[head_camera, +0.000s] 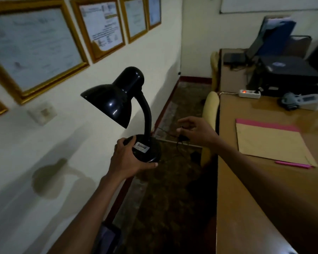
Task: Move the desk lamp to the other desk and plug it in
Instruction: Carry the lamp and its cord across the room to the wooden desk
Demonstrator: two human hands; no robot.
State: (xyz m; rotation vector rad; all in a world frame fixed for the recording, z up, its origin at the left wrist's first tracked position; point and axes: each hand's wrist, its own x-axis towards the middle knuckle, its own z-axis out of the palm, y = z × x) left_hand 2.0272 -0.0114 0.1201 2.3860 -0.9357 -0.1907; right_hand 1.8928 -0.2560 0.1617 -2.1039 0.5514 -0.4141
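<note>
The person is standing in the narrow aisle between the cream wall and a long brown wooden desk (246,180), holding a glossy black desk lamp (121,107) up in the air, clear of any surface. The left hand (128,158) is wrapped around the lamp's round black base, thumb over the top edge and fingers curled underneath, so that grip is firmly closed on it; a small white label on the base faces up. The bent gooseneck rises from the base and the dome shade tips toward the wall, where it throws a soft shadow. The right hand (196,132) is stretched out just beside the base, fingers loosely pinched around the lamp's thin black cord (178,143), with what looks like the dark plug tucked against the palm, though it is too blurred to be sure. The cord droops in a loop below the hands. On the desk lie a tan paper folder with a pink edge (272,142) and a pink pen (292,165) near its front corner. At the far end a white power strip with a glowing red switch (250,93) sits near a black printer (286,76). Gold-framed certificates (35,50) hang along the wall.
</note>
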